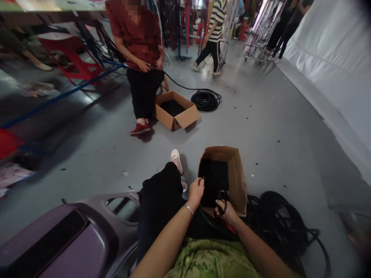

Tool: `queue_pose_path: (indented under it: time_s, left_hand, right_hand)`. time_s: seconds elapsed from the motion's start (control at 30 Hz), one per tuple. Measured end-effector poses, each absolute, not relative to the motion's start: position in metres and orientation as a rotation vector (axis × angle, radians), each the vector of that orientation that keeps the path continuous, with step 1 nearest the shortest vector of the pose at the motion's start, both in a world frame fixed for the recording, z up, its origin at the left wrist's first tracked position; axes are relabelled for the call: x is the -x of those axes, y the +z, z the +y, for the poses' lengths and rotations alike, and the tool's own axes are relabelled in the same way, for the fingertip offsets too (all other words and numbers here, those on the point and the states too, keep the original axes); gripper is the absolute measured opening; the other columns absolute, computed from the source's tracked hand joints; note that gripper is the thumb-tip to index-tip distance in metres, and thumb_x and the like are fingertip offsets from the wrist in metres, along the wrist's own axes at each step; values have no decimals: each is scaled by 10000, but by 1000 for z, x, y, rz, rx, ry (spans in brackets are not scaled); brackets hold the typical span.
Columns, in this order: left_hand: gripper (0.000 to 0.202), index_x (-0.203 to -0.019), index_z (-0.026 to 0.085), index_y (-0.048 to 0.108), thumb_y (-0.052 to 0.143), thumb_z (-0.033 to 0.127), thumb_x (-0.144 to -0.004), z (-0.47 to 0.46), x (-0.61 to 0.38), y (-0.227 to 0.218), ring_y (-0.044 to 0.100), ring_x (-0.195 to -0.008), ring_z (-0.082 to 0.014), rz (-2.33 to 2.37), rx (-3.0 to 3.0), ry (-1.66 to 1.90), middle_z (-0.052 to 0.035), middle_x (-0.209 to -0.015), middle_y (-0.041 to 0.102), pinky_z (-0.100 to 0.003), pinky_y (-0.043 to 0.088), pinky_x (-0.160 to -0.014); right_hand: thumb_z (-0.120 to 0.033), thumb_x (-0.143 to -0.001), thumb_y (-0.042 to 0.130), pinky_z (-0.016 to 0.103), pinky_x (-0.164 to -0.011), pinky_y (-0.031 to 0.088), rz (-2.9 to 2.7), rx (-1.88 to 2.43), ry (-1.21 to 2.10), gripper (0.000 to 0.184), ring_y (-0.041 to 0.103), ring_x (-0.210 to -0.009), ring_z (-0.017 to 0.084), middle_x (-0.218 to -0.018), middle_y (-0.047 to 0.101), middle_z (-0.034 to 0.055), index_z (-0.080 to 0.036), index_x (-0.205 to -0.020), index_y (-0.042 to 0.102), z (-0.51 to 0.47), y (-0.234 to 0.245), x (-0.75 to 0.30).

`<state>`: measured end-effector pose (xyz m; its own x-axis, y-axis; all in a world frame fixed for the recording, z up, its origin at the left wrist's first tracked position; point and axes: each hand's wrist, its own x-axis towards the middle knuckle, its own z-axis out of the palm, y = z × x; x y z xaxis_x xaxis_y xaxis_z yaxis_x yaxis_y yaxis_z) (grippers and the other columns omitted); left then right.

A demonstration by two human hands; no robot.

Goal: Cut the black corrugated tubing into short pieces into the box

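Observation:
My left hand is closed at the left side of an open cardboard box, pinching the end of a black cord. Black-handled scissors are in my right hand, with my fingers through the loops over the box's near edge. The blades are hard to make out against the dark contents. Inside the box lies a heap of small black pieces. A length of black cord curves below my hands toward my lap, partly hidden by my arms.
Coiled black cord lies right of the box. On my left stands a purple-grey plastic chair. Ahead, a seated person in a red shirt handles cord beside another cardboard box and a black coil. Other people stand or walk farther back.

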<state>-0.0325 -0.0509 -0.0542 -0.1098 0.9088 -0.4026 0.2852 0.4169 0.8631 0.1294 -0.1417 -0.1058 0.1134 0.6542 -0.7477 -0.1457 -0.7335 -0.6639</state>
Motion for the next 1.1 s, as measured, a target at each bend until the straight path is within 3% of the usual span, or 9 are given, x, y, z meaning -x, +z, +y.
queue_pose_path:
  time_s: [0.27, 0.5, 0.87, 1.1]
  left_hand:
    - [196, -733, 184, 552, 507, 329, -858, -53, 50, -41, 537, -603, -124, 1570, -1038, 847, 2, -648, 576, -233, 395, -588]
    - [360, -784, 180, 494, 650, 497, -711, -56, 73, -22, 372, -396, -39, 1322, -600, 911, 46, -656, 564, -195, 278, -395]
    - [353, -742, 137, 573, 657, 475, -688, -47, 43, -16, 310, -340, -29, 1379, -376, 863, 86, -490, 431, -182, 200, -367]
    - [342, -703, 154, 554, 640, 485, -710, -43, 13, -13, 293, -363, -33, 1470, -515, 857, 85, -496, 398, -184, 161, -378]
  right_hand:
    - [-574, -721, 594, 224, -374, 328, -749, 1907, 1547, 378, 460, -327, 112, -409, 526, -51, -202, -731, 527, -144, -95, -123]
    - [-549, -739, 610, 227, -426, 394, -816, 1827, 1434, 405, 507, -378, 123, -462, 564, -66, -178, -897, 571, -148, -97, -117]
    - [-498, -733, 699, 204, -426, 356, -462, 1766, 1673, 360, 492, -387, 97, -487, 564, -49, -169, -810, 574, -141, -100, -119]
    - [-470, -635, 800, 186, -400, 340, -333, 1657, 1736, 517, 507, -385, 101, -497, 575, -45, -145, -989, 609, -153, -100, -125]
